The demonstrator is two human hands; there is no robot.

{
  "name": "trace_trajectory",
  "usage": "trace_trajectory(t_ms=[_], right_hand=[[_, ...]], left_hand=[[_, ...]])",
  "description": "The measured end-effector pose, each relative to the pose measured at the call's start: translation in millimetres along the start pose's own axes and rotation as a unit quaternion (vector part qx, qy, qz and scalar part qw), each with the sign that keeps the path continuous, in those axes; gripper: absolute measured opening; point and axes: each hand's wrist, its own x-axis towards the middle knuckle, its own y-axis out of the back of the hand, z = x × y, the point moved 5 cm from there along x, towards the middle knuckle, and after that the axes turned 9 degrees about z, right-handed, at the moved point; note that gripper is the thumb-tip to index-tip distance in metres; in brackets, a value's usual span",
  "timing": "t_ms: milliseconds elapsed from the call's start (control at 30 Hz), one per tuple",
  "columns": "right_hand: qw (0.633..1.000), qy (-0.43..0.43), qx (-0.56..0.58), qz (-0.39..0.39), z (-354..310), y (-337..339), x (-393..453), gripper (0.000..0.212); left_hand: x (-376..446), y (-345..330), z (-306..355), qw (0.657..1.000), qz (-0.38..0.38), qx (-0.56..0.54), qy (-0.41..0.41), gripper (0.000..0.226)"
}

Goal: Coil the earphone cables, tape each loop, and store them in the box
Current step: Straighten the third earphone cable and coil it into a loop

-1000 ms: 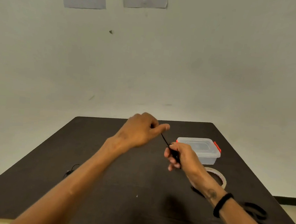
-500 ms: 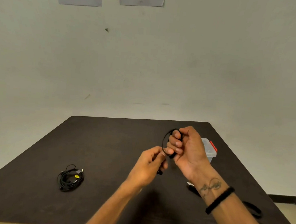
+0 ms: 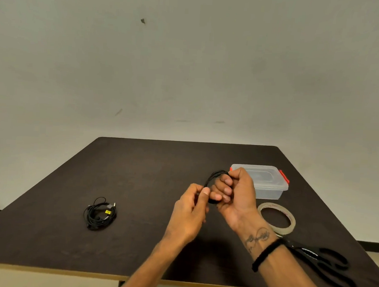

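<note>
My right hand (image 3: 236,196) is raised over the table with its fingers curled round a black earphone cable (image 3: 213,178) wound into a loop. My left hand (image 3: 190,210) sits just below and left of it, pinching the loop's lower part between thumb and fingers. A second black earphone cable (image 3: 99,213) with a yellow tag lies bundled on the table at the left. The clear plastic box (image 3: 268,182) with red clips and its lid on stands behind my right hand. A roll of clear tape (image 3: 277,221) lies flat to the right of my wrist.
Black scissors (image 3: 323,264) lie at the table's right front, partly under my right forearm. The dark table (image 3: 137,173) ends at a light front edge near me. A plain wall stands behind it.
My left hand came down from above the cable to just under my right hand. The stretched cable is now wound into a loop in my right hand. The view tilted down.
</note>
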Motion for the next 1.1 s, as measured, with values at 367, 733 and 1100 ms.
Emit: trace_trajectory(t_ms=[367, 733, 1100], right_hand=[[0.843, 0.116, -0.525, 0.0, 0, 28, 7, 0.038], [0.746, 0.177, -0.635, -0.096, -20, 4, 1, 0.021], [0.803, 0.056, -0.564, -0.187, -5, 13, -9, 0.017]], left_hand=[[59, 48, 12, 0.927, -0.195, 0.302, -0.109, 0.024], [81, 36, 18, 0.915, -0.311, 0.257, -0.021, 0.025], [74, 36, -12, 0.949, -0.287, 0.125, 0.039, 0.047]])
